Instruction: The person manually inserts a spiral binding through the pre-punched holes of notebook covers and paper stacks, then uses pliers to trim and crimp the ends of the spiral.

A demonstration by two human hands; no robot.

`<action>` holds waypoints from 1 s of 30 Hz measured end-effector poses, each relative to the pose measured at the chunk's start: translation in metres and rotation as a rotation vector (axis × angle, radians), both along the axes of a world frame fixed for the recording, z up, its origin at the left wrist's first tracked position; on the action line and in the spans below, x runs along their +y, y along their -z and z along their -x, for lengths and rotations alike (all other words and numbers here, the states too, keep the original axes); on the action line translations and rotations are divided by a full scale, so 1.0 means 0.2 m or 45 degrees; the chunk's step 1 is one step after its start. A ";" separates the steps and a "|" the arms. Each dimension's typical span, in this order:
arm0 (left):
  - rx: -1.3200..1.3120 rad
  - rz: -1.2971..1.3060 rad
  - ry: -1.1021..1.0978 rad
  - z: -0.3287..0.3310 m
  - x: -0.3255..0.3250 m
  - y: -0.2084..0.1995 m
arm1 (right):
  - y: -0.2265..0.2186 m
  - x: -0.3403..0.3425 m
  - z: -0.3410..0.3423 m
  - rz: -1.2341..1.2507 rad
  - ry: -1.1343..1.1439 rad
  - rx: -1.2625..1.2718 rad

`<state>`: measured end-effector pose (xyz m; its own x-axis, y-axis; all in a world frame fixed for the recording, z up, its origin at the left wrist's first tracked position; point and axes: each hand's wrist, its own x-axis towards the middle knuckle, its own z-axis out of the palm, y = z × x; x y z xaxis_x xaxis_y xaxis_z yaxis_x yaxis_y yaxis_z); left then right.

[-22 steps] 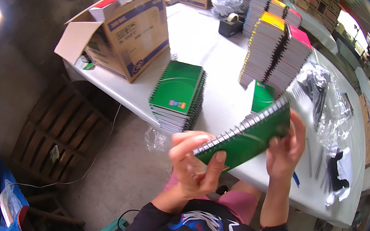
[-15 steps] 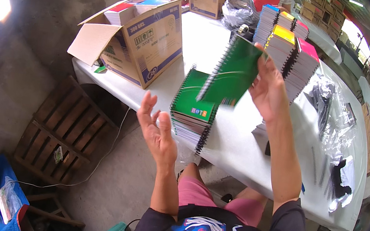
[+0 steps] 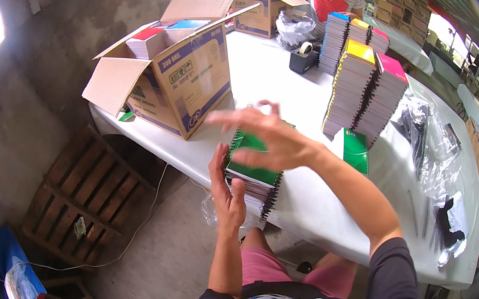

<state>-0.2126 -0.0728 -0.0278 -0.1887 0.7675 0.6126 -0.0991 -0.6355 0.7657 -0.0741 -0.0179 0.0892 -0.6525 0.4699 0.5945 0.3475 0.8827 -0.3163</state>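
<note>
A stack of green spiral-bound notebooks point(image 3: 255, 190) stands near the front edge of the white-covered table. My left hand point(image 3: 227, 199) is upright against the stack's left side, fingers stretched out and holding nothing. Over the top of the stack, my right hand point(image 3: 277, 142) is blurred by motion, its fingers apart and nothing in its grasp. It hides much of the top cover. Farther right lies another green notebook point(image 3: 354, 149), at the foot of a tall yellow-covered stack point(image 3: 350, 91) and a tall pink-covered stack point(image 3: 384, 99).
An open cardboard box point(image 3: 192, 74) with red and blue notebooks is at the left. Behind are a tape dispenser point(image 3: 304, 60), blue-covered notebooks point(image 3: 332, 44), a second box point(image 3: 257, 13) and a person point(image 3: 331, 1). Clear plastic point(image 3: 425, 143) and loose spiral bindings point(image 3: 424, 219) lie at right.
The green notebook has left my right hand, which has swung left over the stack. My left hand has moved right, up to the stack's side. The view has shifted slightly.
</note>
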 end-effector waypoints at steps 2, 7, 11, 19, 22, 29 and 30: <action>0.089 -0.092 -0.062 -0.01 0.00 0.00 | 0.02 0.04 -0.11 0.104 0.197 0.307; 0.054 -0.076 -0.098 -0.06 0.03 -0.01 | 0.24 0.10 -0.20 0.649 0.383 0.464; -0.052 -0.013 -0.005 -0.06 0.00 -0.02 | 0.22 0.11 -0.12 0.801 0.543 0.707; 0.132 -0.658 0.317 -0.42 -0.40 -0.04 | 0.57 -0.18 -0.98 0.355 1.287 1.329; -0.001 0.453 0.579 -0.79 -0.21 0.00 | 0.73 -0.37 -1.27 1.131 1.233 1.635; 0.463 1.147 0.355 -0.98 0.38 0.34 | 0.83 -0.24 -1.22 1.887 0.664 1.756; 0.934 0.956 0.264 -0.96 0.46 0.39 | 0.82 -0.23 -1.21 1.890 0.622 1.749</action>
<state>-0.0201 0.0187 -0.1058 0.2113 0.9701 -0.1191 0.4926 -0.0004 0.8703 0.1688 -0.0635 -0.0748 0.0823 0.8996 -0.4289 -0.6050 -0.2969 -0.7388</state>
